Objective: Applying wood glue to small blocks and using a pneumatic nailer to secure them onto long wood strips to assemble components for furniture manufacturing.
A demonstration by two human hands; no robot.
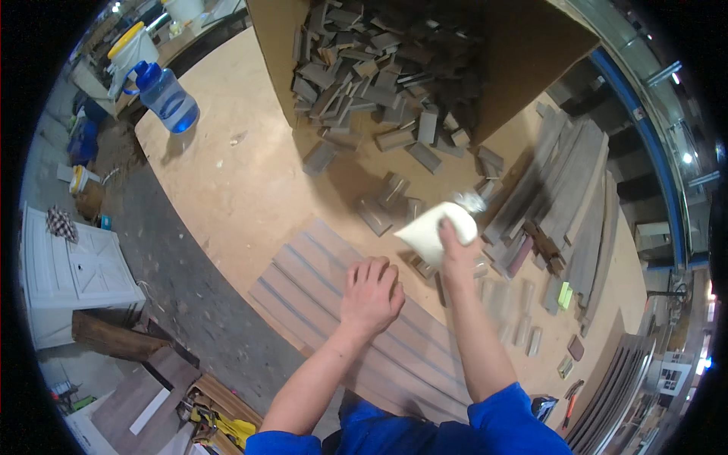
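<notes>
Holding white pouch (426, 236) clamped in right hand (459, 254), at one-thirty from left hand (371, 294) — cannot tell left grip. Probably best to squeeze evenly — with tip (400, 233) low over brown strips (303, 292) towards seven o'clock.

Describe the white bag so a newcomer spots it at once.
Find the big cardboard box on the table. Just nearer, the right hand grips the white bag, its tip pointing left. Its bright white body and clear crinkled end set it apart from the brownish wood pieces around.

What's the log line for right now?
Left hand: over boards | right hand: holds white bag | blocks: inside and outside box
</notes>
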